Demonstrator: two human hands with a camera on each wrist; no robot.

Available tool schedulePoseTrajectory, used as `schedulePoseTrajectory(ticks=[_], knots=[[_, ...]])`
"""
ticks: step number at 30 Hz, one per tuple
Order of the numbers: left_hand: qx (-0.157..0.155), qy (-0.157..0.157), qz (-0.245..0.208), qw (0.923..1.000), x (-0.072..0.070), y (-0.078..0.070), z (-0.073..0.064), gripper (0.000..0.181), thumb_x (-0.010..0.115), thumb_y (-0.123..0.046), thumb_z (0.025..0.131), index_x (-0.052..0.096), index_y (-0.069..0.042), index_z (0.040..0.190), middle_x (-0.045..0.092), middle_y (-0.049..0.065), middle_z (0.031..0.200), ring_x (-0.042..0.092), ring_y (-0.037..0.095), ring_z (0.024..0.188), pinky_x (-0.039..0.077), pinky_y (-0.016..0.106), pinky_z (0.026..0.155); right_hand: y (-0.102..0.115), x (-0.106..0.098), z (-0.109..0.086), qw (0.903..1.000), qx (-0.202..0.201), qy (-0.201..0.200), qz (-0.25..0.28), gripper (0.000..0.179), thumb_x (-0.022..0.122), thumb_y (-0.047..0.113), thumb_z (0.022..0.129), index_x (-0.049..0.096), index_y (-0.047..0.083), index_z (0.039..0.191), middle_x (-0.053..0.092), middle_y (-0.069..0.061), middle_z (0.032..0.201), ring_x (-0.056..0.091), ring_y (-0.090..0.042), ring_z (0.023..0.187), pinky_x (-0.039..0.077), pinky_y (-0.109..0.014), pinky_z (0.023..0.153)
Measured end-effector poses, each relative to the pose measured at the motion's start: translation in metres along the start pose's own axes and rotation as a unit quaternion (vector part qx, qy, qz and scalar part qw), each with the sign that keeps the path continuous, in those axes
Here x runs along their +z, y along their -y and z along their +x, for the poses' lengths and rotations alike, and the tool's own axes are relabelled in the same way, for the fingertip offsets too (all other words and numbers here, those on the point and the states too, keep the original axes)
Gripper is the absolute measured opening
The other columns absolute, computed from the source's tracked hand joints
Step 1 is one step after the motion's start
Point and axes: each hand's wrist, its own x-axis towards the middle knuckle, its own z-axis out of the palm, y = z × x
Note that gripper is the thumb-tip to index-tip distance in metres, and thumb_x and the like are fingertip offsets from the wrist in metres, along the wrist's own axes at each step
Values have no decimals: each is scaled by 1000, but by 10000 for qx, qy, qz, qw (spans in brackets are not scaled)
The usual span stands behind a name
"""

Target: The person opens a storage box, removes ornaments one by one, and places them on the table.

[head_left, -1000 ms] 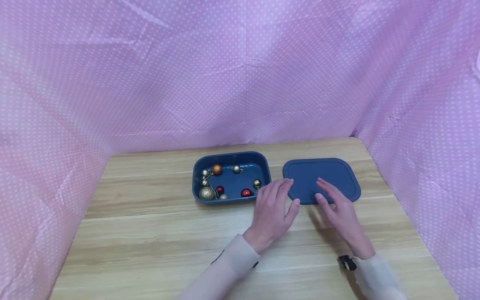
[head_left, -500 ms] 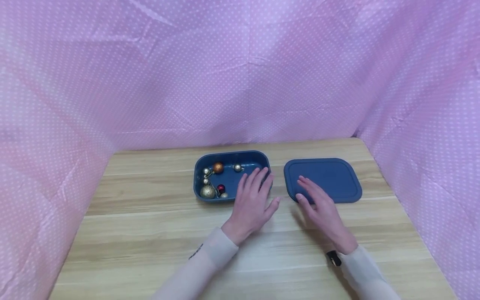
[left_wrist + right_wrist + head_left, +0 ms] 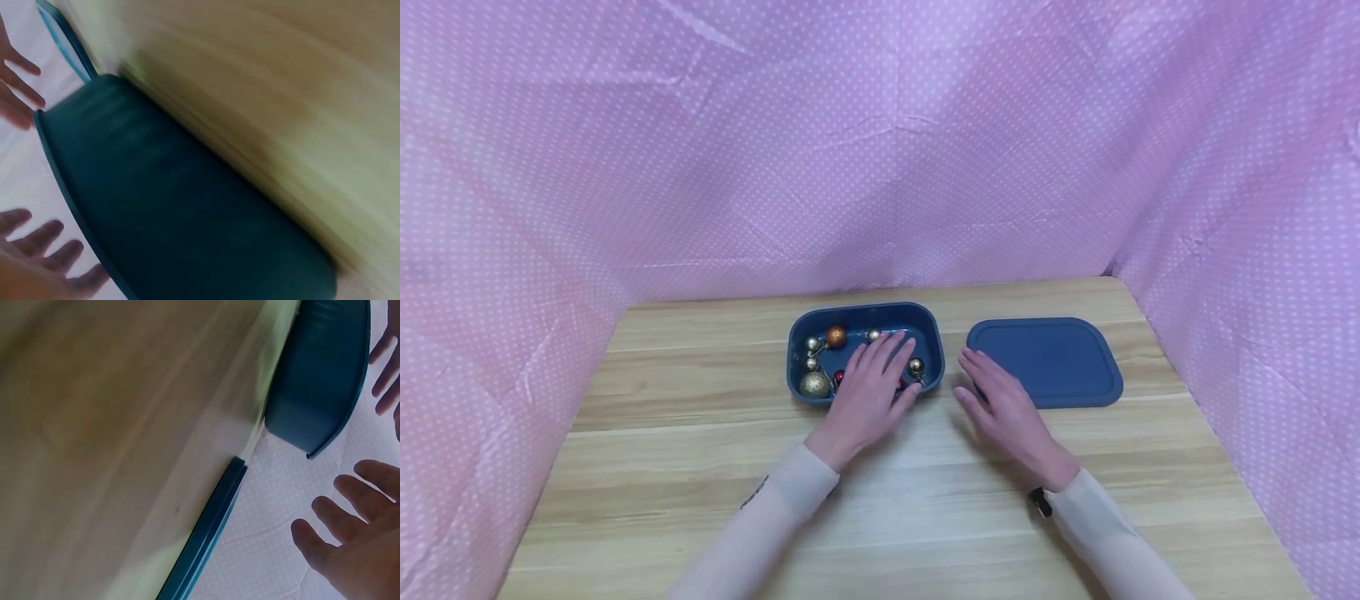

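A dark blue rectangular box [image 3: 928, 321] with rounded corners stands at the back middle of the table. Inside lie several small bauble ornaments, among them an orange bauble [image 3: 836, 336], a large glittery gold bauble [image 3: 815, 385] and a gold bauble [image 3: 916, 365] on the right. My left hand [image 3: 867, 396] hovers over the box's front rim, fingers spread and holding nothing; it hides part of the inside. Between the box and its flat blue lid [image 3: 1052, 362], my right hand [image 3: 1003, 412] is held in the air with its fingers extended. The left wrist view shows the box's outer wall [image 3: 181, 194].
The wooden table [image 3: 685, 500] carries the box and lid side by side near its back edge. A pink dotted cloth [image 3: 880, 167] hangs behind and at both sides. A black band [image 3: 1040, 502] is at the right wrist.
Both hands have moved left: the left from the box's right corner to over its front middle, the right from above the lid to its left edge. Box and lid stay put.
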Motion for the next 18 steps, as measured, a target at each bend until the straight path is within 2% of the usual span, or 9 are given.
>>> schedulePoseTrajectory(ticks=[8, 14, 18], knots=[[58, 353, -210, 9991, -4, 18, 5, 63, 61, -38, 104, 43, -10, 157, 42, 13, 161, 35, 37, 150, 27, 58, 122, 6, 5, 14, 9990, -122, 187, -393, 58, 61, 31, 105, 48, 0, 153, 45, -18, 159, 36, -40, 149, 35, -66, 115], [80, 440, -406, 9982, -5, 27, 12, 63, 65, -35, 103, 45, -7, 155, 46, 16, 158, 39, 39, 147, 35, 59, 118, 8, 7, 24, 9968, -8, 449, -663, 62, 54, 40, 108, 44, 0, 155, 38, -17, 163, 31, -41, 151, 32, -63, 118], [-3, 612, -572, 9965, -6, 31, 17, 64, 68, -34, 102, 46, -6, 155, 46, 17, 158, 40, 40, 147, 35, 60, 118, 9, 9, 30, 9944, 89, 665, -816, 66, 51, 44, 109, 39, 2, 158, 32, -17, 166, 27, -40, 153, 31, -63, 119]])
